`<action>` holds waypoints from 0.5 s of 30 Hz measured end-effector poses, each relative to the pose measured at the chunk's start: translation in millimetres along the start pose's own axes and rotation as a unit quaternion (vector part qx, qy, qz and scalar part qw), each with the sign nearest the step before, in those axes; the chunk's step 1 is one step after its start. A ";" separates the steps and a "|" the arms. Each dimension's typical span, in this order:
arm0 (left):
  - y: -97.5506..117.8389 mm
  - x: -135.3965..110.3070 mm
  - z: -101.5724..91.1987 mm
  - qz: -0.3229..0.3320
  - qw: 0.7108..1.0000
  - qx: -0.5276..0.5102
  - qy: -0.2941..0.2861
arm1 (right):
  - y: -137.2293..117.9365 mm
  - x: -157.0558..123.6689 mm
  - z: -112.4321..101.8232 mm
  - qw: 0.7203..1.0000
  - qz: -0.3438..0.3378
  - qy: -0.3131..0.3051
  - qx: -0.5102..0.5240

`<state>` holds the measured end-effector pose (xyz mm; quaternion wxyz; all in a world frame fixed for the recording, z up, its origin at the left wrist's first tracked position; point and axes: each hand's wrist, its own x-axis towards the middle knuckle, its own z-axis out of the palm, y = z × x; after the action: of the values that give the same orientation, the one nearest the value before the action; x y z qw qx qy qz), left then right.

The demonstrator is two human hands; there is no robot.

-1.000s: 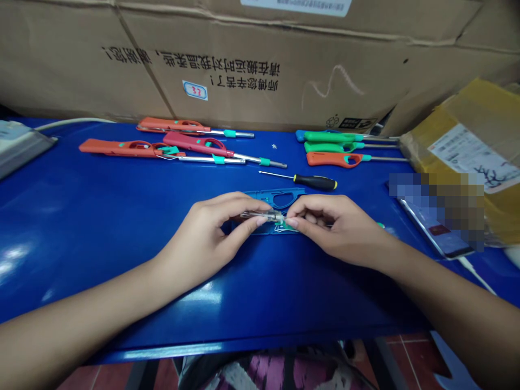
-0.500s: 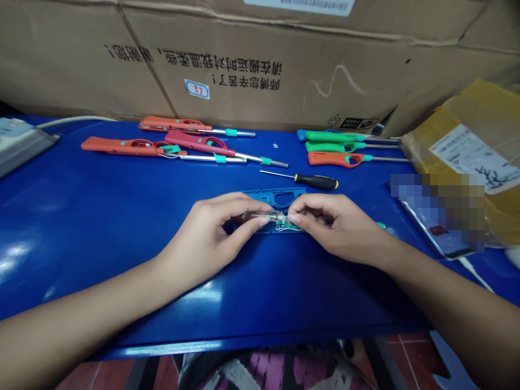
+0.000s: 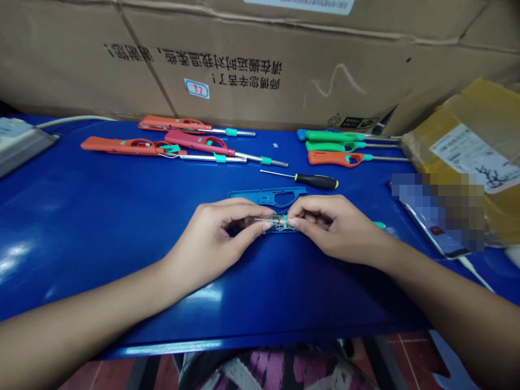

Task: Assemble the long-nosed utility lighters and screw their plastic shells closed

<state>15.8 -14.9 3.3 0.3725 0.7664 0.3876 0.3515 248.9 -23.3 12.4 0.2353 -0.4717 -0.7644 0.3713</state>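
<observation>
My left hand (image 3: 227, 227) is closed, pinching a clear plastic lighter fuel tank (image 3: 258, 219) between thumb and fingers. At the tank's right end my right hand (image 3: 329, 222) is closed in a pinch; its fingertips hide what is between them. Below the tank, partly covered by both hands, lies one half of a blue lighter casing (image 3: 270, 231) with white wires. The other blue casing half (image 3: 260, 196), with a trigger opening, rests just behind my hands. A turquoise tip (image 3: 380, 225) shows beyond my right wrist.
Farther back lie a black-handled screwdriver (image 3: 317, 181) and several tiny white pieces (image 3: 275, 145). Orange and red lighters (image 3: 122, 146) are at the left; green and orange ones (image 3: 333, 146) at the right. A phone (image 3: 439, 222) and taped parcel (image 3: 467, 146) stand right. A cardboard box (image 3: 244, 32) closes the back.
My left hand and the fuel tank have shifted slightly right and down, uncovering more of the rear blue casing half. My right hand stays pinched at the tank's end.
</observation>
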 end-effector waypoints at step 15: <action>1.0 2.4 -1.4 0.012 1.000 -0.007 0.026 | -6.1 -0.1 -3.8 0.999 -0.011 0.042 -0.002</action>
<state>16.0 -12.9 5.3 0.3633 0.7592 0.3854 0.3783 248.4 -23.8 19.5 0.2708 -0.4790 -0.7595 0.3469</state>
